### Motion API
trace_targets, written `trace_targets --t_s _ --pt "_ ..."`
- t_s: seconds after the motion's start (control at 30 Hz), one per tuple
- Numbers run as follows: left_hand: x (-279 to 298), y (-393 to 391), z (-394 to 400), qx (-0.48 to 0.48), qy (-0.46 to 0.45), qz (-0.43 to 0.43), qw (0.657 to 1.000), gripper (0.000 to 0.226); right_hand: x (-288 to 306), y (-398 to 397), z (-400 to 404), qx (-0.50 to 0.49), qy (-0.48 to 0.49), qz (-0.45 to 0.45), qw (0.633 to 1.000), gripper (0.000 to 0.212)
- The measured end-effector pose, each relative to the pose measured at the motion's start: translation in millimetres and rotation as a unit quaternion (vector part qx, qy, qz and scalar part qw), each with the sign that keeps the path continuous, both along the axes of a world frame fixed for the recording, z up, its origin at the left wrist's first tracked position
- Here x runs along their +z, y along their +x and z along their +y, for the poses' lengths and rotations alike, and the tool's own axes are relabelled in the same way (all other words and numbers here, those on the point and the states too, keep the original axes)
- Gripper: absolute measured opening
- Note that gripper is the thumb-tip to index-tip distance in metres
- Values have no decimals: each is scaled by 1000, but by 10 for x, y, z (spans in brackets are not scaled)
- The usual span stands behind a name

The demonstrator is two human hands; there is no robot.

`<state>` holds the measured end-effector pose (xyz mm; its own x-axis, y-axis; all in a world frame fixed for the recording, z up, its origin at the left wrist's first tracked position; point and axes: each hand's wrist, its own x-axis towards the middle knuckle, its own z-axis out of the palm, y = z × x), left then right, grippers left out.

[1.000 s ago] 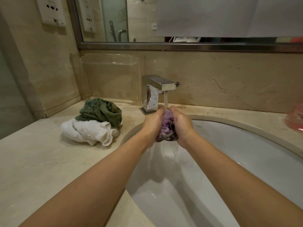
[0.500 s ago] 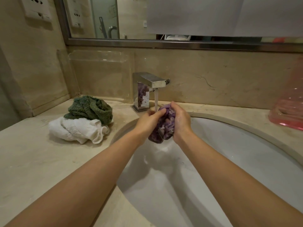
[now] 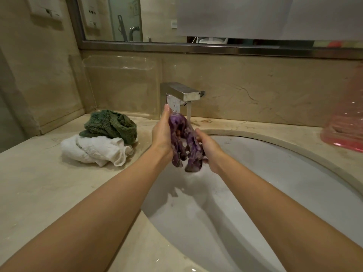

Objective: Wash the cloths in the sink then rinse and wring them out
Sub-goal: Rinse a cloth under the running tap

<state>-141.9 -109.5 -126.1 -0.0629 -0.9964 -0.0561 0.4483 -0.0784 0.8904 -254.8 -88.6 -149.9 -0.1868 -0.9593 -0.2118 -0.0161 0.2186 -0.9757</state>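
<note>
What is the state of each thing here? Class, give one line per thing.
Tap: running.
Purple cloth: wet, bunched, held over the sink.
Left hand: holds the cloth.
Right hand: holds the cloth.
Green cloth: crumpled, lying on the white cloth.
White cloth: crumpled on the counter.

Purple cloth, green cloth, white cloth

Two cloths on counter, left of sink.

Wet purple cloth over sink; green, white cloths on counter.
</note>
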Motion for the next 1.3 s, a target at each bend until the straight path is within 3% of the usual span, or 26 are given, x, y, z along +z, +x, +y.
trace_targets --t_s 0.07,0.13,0.23,0.33,0.5,0.6,0.67,0.8,0.97,1.13,1.3 --pt "4 8 -2 -22 -7 36 999 59 37 42 25 -5 -42 27 999 28" --pt "22 14 11 -35 -17 54 998 49 67 51 23 -12 -86 -6 996 40" --pt "13 13 28 -47 -31 43 997 57 13 51 10 47 -104 -12 993 54" --pt "23 -6 53 -54 -49 34 997 57 -29 55 30 67 -58 62 994 44" --pt "35 20 63 -24 -57 34 997 23 -54 -33 -32 -28 -83 -9 996 21" --pt "5 -7 33 1 -74 -57 996 12 -72 -39 -103 -133 -98 -34 986 15" --pt "-28 -29 26 2 -53 -144 988 13 -48 -67 -130 -209 -109 -98 967 19" --pt "-51 -74 111 -107 55 -198 973 27 27 -172 -104 -270 -149 -139 941 20" --pt "-56 -72 114 -183 100 -124 970 57 30 -21 -78 -224 -177 -111 952 21" --pt "-62 -4 31 -140 157 18 977 62 84 110 -79 -197 -174 -236 935 29" --pt "-60 43 16 -218 263 44 939 75 59 153 -16 -185 -121 -299 928 29"
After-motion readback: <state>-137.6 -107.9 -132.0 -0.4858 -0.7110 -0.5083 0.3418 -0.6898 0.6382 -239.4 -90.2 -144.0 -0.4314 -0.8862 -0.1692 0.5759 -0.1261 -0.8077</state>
